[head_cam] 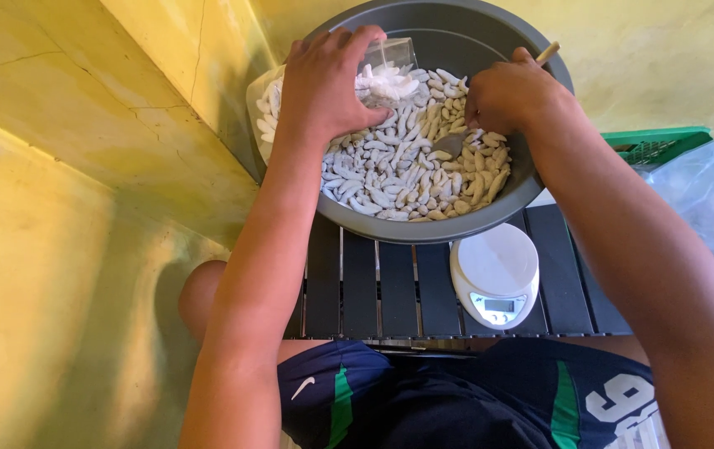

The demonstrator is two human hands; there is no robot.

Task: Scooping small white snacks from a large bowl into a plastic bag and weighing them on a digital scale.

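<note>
Head view: looking straight down at a person seated at a dark slatted table (373,291), both bare arms reaching forward.
Bowl: big round dark grey metal bowl (531,187) sits at the table's far edge, heaped with pale white finger-shaped dough pieces (398,170).
Left hand: left hand (323,83) is curled over a small clear plastic bag (386,71), fingers wrapped round its mouth, and the bag is already stuffed with white pieces, held above the bowl's left side.
Right hand: right hand (506,96) is clenched round a wooden-handled metal spoon (457,143), the blade dug into the pile.
Scale: small white round digital kitchen scale (496,278) waits just below the bowl.
Right edge: green plastic crate (656,143), and a clear plastic sack (710,199) beside it.
</note>
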